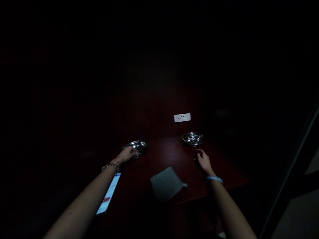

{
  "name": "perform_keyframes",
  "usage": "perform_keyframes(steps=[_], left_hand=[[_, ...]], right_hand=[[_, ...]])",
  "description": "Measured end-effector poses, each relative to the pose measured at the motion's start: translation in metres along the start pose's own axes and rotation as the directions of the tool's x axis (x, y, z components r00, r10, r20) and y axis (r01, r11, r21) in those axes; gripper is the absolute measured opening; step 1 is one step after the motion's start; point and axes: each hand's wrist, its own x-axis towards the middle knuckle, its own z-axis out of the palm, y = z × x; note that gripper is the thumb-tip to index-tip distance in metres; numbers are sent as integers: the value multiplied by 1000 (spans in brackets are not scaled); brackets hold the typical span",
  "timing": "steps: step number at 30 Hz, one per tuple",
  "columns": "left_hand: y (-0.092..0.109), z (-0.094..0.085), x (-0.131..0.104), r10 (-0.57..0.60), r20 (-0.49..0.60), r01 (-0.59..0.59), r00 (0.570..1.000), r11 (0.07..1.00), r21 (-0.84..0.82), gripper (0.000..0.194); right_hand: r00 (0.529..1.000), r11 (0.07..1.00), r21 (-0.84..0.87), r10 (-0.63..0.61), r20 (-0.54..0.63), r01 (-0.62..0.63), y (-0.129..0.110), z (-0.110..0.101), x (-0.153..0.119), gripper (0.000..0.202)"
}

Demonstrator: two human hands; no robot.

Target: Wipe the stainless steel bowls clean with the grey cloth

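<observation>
A shiny round metal dish (141,145) sits at the left of a dark red table (166,149). My left hand (127,153) reaches over its near rim, fingers curled together; what they pinch, if anything, is too dark to make out. A second metal dish (193,138) rests at the back right. Just in front of it is my right hand (203,159), its fingers bent, with a small dark shape at the fingertips that I cannot identify. Between my arms lies a grey cloth pouch (166,184) with a short strap.
A phone (108,194) with a lit screen lies under my left forearm. A white socket panel (182,118) is on the dark wall behind the table. The table's front edge runs below the pouch, and a dark frame stands at the far right.
</observation>
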Motion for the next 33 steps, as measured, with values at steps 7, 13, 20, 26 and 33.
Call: perform_keyframes(steps=[7,13,20,26,33], left_hand=[[-3,-24,13,86,-64,-85,994,996,17,57],[30,-43,3,272,-177,-243,946,955,168,63],[116,-7,-39,507,-317,-404,802,850,338,47],[146,48,-82,667,-209,-584,715,734,346,36],[145,77,-122,700,-150,-620,698,695,363,30]], right_hand=[[999,995,92,38,17,-39,2,2,1,45],[985,990,-85,-102,137,114,-23,-4,-14,32],[487,640,-25,-558,672,768,-92,16,-115,44],[452,557,-148,-459,765,817,-83,2,-169,80],[739,773,-272,-346,578,574,-53,-73,-183,45]])
